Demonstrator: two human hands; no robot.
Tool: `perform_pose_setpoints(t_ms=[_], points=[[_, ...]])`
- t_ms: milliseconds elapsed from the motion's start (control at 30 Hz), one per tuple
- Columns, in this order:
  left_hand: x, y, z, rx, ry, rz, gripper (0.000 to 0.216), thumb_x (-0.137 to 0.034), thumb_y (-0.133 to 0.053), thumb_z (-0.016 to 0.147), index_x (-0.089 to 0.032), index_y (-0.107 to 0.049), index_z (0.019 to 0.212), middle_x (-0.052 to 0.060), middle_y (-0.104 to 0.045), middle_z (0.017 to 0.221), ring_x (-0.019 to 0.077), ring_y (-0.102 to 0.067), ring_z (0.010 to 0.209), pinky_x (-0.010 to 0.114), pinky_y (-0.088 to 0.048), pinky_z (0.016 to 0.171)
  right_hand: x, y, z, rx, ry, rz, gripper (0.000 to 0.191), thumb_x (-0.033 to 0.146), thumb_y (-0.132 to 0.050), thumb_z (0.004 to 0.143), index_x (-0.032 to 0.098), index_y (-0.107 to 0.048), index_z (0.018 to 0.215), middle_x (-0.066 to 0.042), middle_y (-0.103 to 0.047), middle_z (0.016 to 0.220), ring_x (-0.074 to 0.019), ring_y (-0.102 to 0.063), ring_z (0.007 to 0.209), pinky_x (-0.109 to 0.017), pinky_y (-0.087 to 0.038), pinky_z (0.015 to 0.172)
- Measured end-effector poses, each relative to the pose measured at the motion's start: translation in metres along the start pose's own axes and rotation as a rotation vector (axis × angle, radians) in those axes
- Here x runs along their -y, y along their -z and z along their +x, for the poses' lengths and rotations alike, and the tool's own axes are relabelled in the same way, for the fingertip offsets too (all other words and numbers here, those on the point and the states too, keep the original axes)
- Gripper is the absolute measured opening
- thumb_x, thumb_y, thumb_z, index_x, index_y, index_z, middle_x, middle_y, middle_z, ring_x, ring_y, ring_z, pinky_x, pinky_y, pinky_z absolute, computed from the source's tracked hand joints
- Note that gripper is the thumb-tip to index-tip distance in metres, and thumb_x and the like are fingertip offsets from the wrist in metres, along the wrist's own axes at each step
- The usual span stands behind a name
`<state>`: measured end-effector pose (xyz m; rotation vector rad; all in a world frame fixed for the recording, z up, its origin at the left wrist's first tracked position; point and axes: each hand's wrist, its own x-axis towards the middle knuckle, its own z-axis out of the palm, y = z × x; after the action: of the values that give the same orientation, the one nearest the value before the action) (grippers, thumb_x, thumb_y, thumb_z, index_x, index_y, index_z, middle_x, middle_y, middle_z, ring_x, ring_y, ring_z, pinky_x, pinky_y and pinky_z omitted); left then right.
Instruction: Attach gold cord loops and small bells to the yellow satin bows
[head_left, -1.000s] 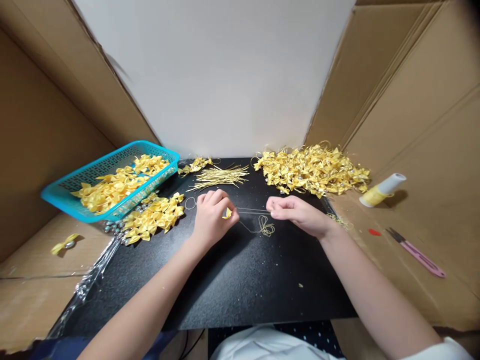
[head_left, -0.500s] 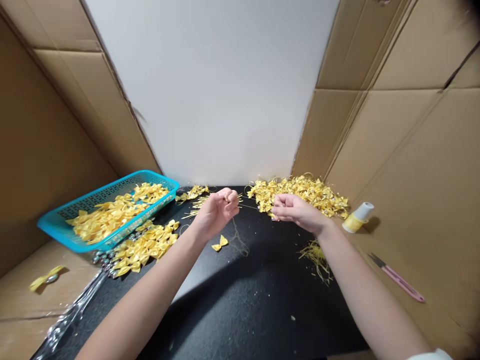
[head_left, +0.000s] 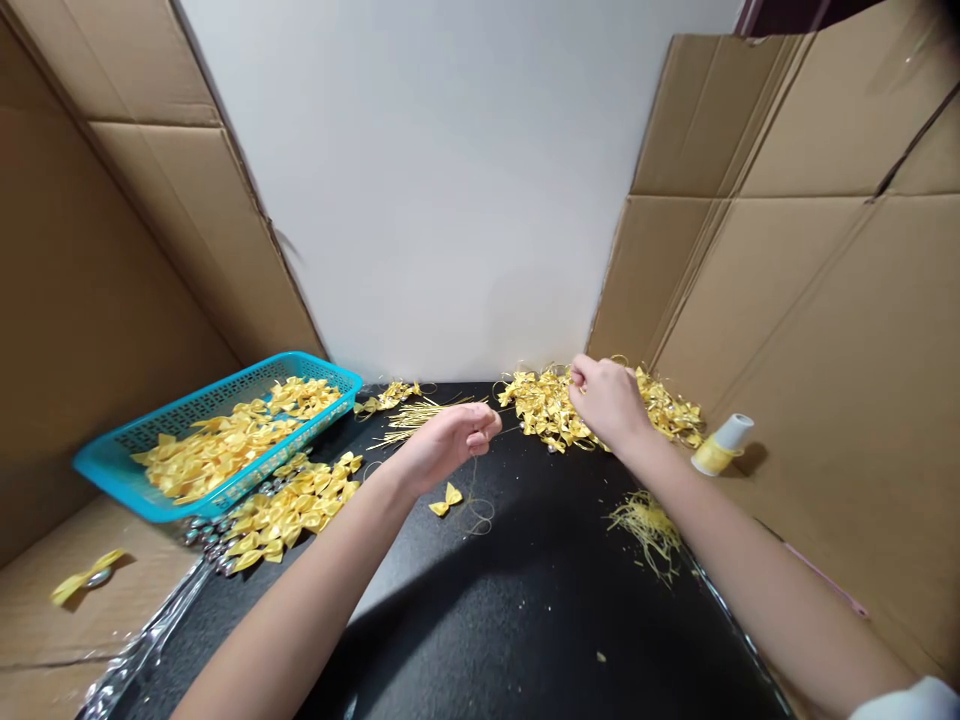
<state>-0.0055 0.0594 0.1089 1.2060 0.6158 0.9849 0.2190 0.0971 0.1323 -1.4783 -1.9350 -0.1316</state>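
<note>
My left hand [head_left: 466, 432] is pinched closed above the middle of the black table, on a thin thread [head_left: 480, 515] that hangs in loose loops below it. Fine strands run from its fingertips toward my right hand [head_left: 606, 398], which is closed with its back to me. The right fingertips are hidden, but the thread appears to lead into them. Below my left hand a single yellow ribbon bow [head_left: 446, 499] lies on the table. Behind my right hand spreads a heap of yellow bows with thread loops [head_left: 544, 400].
At left stands a turquoise basket [head_left: 105, 480] of bows, with beaded bows [head_left: 300, 505] before it. Gold strips [head_left: 412, 418] lie behind my left hand. Thread scraps [head_left: 651, 535], a spool [head_left: 724, 445] and a pink-handled tool [head_left: 832, 588], mostly hidden, are at right. Cardboard walls [head_left: 795, 300] enclose the sides.
My right hand has moved right and up and turned its back toward me. My left hand has shifted slightly right and lower. The view has tilted up a little.
</note>
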Motion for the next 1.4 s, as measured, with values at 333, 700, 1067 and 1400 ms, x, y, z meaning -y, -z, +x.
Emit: perform_pose_setpoints(t_ms=[333, 700, 1067, 1400], points=[[-0.002, 0.011, -0.002, 0.079, 0.129, -0.068, 0.024, -0.038, -0.063, 0.081, -0.017, -0.057, 0.072, 0.004, -0.063, 0.088, 0.0133, -0.051, 0.073, 0.026, -0.038, 0.066, 0.018, 0.003, 0.018, 0.541, -0.714, 1.421, 0.038, 0.041, -0.033, 0.099, 0.02, -0.049, 0.071, -0.002, -0.053, 0.063, -0.0149, -0.049, 0.056, -0.035, -0.05, 0.066], [0.002, 0.017, 0.002, -0.088, -0.094, -0.163, 0.033, -0.032, -0.066, 0.076, -0.017, -0.044, 0.056, -0.002, -0.042, 0.066, 0.0111, -0.04, 0.063, 0.024, -0.038, 0.062, 0.008, -0.033, -0.021, 0.29, -0.422, 1.297, 0.06, 0.055, -0.068, 0.079, 0.022, -0.028, 0.047, 0.01, -0.023, 0.042, -0.0049, -0.023, 0.037, -0.022, -0.031, 0.039], [0.003, 0.016, 0.002, -0.106, 0.065, 0.277, 0.037, -0.034, -0.06, 0.079, -0.019, -0.036, 0.054, -0.005, -0.028, 0.058, 0.0101, -0.022, 0.052, 0.025, -0.019, 0.051, -0.007, -0.011, 0.001, 0.153, -0.383, 0.987, 0.059, 0.057, -0.07, 0.075, 0.024, -0.028, 0.049, 0.01, -0.022, 0.039, -0.0057, -0.023, 0.035, -0.024, -0.027, 0.039], [-0.021, 0.033, -0.007, -0.219, 0.104, 0.609, 0.037, -0.04, -0.066, 0.076, -0.019, -0.045, 0.054, -0.003, -0.035, 0.057, 0.0117, -0.029, 0.054, 0.027, -0.022, 0.052, -0.001, 0.006, 0.003, 0.067, -0.137, 0.257, 0.053, 0.022, -0.068, 0.071, 0.021, -0.023, 0.042, 0.009, -0.018, 0.043, -0.0073, -0.021, 0.047, -0.026, -0.027, 0.053]])
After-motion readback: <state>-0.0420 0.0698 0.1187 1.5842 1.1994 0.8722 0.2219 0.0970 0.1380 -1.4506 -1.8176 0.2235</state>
